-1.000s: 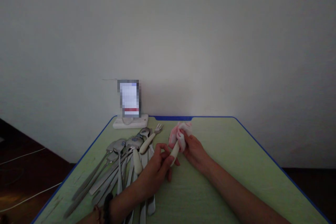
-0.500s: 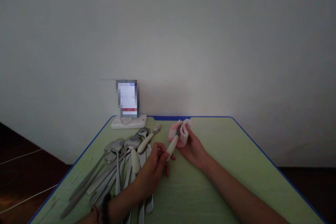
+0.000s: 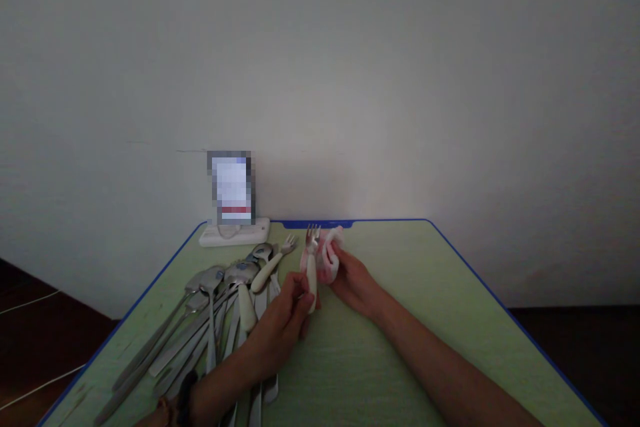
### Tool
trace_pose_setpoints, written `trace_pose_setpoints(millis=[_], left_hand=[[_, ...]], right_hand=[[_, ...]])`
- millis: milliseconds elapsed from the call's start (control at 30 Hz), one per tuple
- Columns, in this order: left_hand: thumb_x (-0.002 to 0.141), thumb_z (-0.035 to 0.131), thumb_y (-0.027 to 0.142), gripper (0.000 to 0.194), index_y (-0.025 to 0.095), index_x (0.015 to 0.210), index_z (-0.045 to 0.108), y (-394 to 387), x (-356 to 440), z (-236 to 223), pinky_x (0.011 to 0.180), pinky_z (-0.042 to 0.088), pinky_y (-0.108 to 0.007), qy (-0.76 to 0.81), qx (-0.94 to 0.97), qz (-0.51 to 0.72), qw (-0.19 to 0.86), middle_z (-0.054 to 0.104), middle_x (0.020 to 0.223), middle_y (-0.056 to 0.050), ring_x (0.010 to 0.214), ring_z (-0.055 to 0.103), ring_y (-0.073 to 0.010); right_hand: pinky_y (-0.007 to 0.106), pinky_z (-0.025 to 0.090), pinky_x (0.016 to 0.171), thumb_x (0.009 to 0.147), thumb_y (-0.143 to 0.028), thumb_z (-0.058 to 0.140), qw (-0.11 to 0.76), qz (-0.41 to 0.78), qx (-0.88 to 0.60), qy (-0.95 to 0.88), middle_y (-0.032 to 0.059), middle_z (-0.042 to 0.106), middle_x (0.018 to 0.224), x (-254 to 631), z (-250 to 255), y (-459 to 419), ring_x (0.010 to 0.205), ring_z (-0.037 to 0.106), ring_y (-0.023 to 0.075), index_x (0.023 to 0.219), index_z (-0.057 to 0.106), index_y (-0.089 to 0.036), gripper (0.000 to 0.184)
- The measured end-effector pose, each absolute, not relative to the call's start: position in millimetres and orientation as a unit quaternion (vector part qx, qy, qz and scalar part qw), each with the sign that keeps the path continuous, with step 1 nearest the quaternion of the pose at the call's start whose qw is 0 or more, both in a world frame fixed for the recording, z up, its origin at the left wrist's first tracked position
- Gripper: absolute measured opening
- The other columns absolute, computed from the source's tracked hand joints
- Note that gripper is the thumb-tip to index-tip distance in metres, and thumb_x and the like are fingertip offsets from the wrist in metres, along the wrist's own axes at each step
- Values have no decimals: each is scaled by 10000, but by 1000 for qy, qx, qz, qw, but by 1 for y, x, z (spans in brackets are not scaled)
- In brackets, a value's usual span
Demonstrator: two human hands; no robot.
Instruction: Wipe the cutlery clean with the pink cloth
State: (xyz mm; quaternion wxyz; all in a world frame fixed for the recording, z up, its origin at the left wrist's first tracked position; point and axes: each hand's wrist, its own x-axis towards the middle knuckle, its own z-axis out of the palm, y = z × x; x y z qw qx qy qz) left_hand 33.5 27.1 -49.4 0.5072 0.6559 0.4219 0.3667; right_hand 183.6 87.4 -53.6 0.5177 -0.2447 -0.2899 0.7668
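Note:
A fork [image 3: 312, 267] with a cream handle stands nearly upright, tines up, pinched at its handle by my left hand [image 3: 293, 307]. Just to its right, my right hand [image 3: 353, 280] grips a crumpled pink-and-white cloth [image 3: 330, 257]. Part of the cloth shows behind the fork's head; whether the two touch I cannot tell. Left of my left hand lies a pile of metal spoons [image 3: 241, 273] and other cutlery, partly hidden by my forearm. On the pile's far side rests a second cream-handled fork [image 3: 275, 263], and another cream handle [image 3: 246, 307] lies nearer.
The green table [image 3: 425, 347] has a blue edge and meets a grey wall [image 3: 375, 80]. At the far left corner a blurred-out screen [image 3: 233, 187] stands upright on a white base [image 3: 235, 233]. White cables [image 3: 40, 387] run along the dark floor.
The fork's head, inside the cloth before, is now out of it and in plain sight, turned upright. The cloth in my right hand is now to its right. The whole view has shifted slightly.

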Motion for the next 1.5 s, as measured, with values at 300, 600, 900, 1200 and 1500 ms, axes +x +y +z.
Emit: trace_pose_setpoints(millis=[300, 600, 900, 1200, 1500], left_hand=[[945, 293, 330, 145, 215, 888, 361, 25, 33, -50, 543, 366, -250, 440, 682, 350, 468, 470, 692, 37, 548, 431, -118], [944, 274, 319, 155, 209, 928, 381, 26, 33, -49, 536, 370, -248, 437, 696, 345, 454, 505, 781, 8, 550, 430, -118], [926, 343, 284, 99, 211, 906, 406, 24, 32, -42, 602, 401, -261, 428, 739, 285, 436, 547, 793, -2, 630, 484, -133], [891, 431, 343, 187, 234, 954, 293, 29, 35, -52, 346, 275, -159, 458, 624, 378, 508, 599, 834, 13, 346, 362, -26], [877, 459, 347, 192, 217, 818, 330, 31, 35, -49, 384, 305, -167, 469, 632, 365, 496, 567, 680, 55, 389, 414, -49]], right_hand=[[247, 419, 684, 792, -499, 565, 504, 787, -241, -261, -16, 602, 713, 186, -50, 88, 644, 520, 105, 809, 594, -182, 319], [287, 417, 695, 791, -585, 495, 436, 803, -204, -350, 8, 588, 727, 186, -50, 84, 733, 537, 152, 835, 570, -193, 402], [214, 360, 538, 658, -373, 727, 499, 753, -283, -323, -26, 567, 637, 183, -51, 85, 566, 470, 87, 725, 593, -150, 268], [208, 369, 529, 652, -403, 727, 534, 749, -261, -294, -39, 544, 615, 185, -50, 86, 557, 458, 79, 723, 575, -158, 297], [220, 380, 533, 658, -369, 688, 497, 734, -304, -349, -25, 542, 613, 181, -51, 81, 547, 477, 89, 707, 559, -153, 256]])
